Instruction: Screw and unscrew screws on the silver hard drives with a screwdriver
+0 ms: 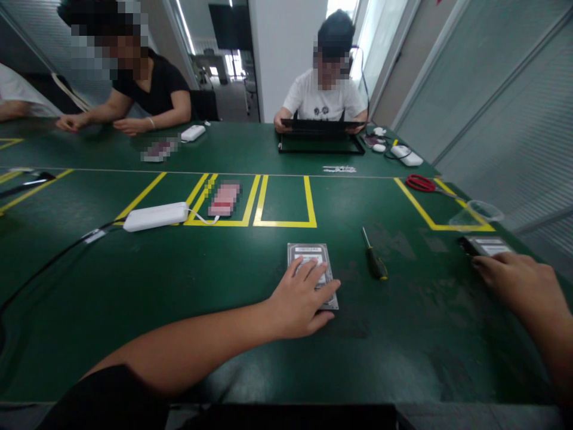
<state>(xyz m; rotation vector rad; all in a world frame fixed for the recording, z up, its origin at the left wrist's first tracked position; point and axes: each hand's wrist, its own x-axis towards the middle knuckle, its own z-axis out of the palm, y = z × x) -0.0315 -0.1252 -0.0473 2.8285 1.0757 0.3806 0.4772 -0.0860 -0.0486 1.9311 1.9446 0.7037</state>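
My left hand (305,298) lies over a silver hard drive (308,249) with a white label, flat on the green table (215,358). Its fingers are spread across the drive's top. At the right edge, my right hand (521,283) is closed on a second hard drive (490,244); the hand hides its near part, and its left side looks black. Between the two hands lies a screwdriver (374,261) with a black and yellow handle, its shaft pointing away from me.
Yellow tape (286,224) marks boxes on the table. Red-handled scissors (421,183) and a clear plastic bowl (477,215) lie at right. A white power bank (156,217) is cabled to a phone (224,199). Across, a person (329,95) holds a black panel (322,126).
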